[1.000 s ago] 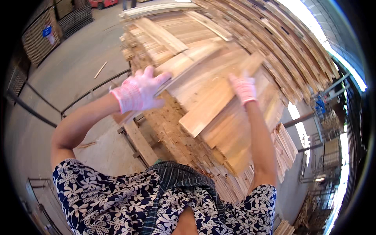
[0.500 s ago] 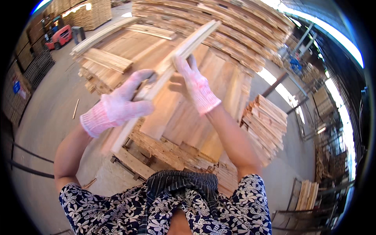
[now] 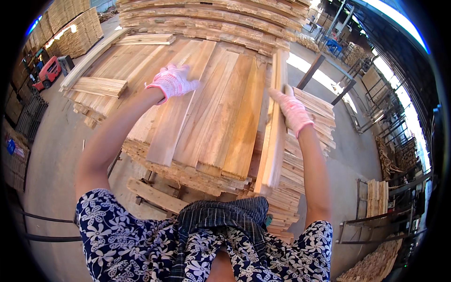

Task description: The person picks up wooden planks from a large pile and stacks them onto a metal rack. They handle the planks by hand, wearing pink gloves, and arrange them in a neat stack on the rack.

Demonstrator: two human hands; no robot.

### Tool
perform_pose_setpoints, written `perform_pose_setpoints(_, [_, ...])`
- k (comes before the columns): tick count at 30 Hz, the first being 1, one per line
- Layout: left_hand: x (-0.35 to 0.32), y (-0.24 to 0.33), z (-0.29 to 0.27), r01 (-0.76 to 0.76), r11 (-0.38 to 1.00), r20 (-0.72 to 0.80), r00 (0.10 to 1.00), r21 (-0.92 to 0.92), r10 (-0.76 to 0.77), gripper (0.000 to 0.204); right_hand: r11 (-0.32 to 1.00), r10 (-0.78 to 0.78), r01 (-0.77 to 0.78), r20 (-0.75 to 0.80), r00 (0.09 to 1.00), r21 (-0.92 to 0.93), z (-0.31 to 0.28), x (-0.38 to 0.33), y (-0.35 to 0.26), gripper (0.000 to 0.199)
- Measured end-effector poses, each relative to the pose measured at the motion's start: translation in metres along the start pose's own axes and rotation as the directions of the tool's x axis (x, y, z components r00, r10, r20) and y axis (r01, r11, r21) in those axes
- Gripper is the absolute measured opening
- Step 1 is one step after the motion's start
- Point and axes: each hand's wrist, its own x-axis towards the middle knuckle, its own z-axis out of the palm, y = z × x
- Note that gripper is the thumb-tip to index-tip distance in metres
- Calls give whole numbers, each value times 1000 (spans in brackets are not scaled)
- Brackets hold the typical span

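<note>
Both of my hands wear pale pink knit gloves. My right hand (image 3: 292, 109) grips a long narrow wooden board (image 3: 271, 141) at its right side, thumb over the top, at the right edge of the large lumber stack. The board is somewhat blurred. My left hand (image 3: 174, 83) is over the flat planks (image 3: 174, 127) on top of that stack, its fingers apart and slightly smeared, with nothing held in them. An orange-toned plank (image 3: 245, 120) lies just left of the gripped board.
Shorter boards (image 3: 99, 86) lie on the stack's left part. Behind rises a tall layered lumber pile (image 3: 206, 19). Narrow strips (image 3: 312, 113) are piled on the right beside a metal post frame (image 3: 311, 70). A red forklift (image 3: 48, 73) stands far left.
The long board has swung from a slanted hold in both hands to the stack's right edge. My left hand has let go and moved over the planks. The view has shifted right.
</note>
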Motion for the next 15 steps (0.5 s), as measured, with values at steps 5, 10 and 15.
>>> perform_pose_setpoints(5, [38, 1, 42, -33, 999, -4, 999, -31, 33, 76, 846, 128, -179, -134, 983, -503, 29, 36, 50, 67])
perform_pose_setpoints(10, [20, 13, 21, -7, 956, 66, 997, -294, 28, 74, 844, -4, 19, 29, 1000, -537, 39, 67, 88, 83])
perform_pose_setpoints(15, [11, -43, 25, -163, 815, -356, 933, -555, -55, 75, 839, 63, -71, -34, 997, -539, 62, 37, 27, 85])
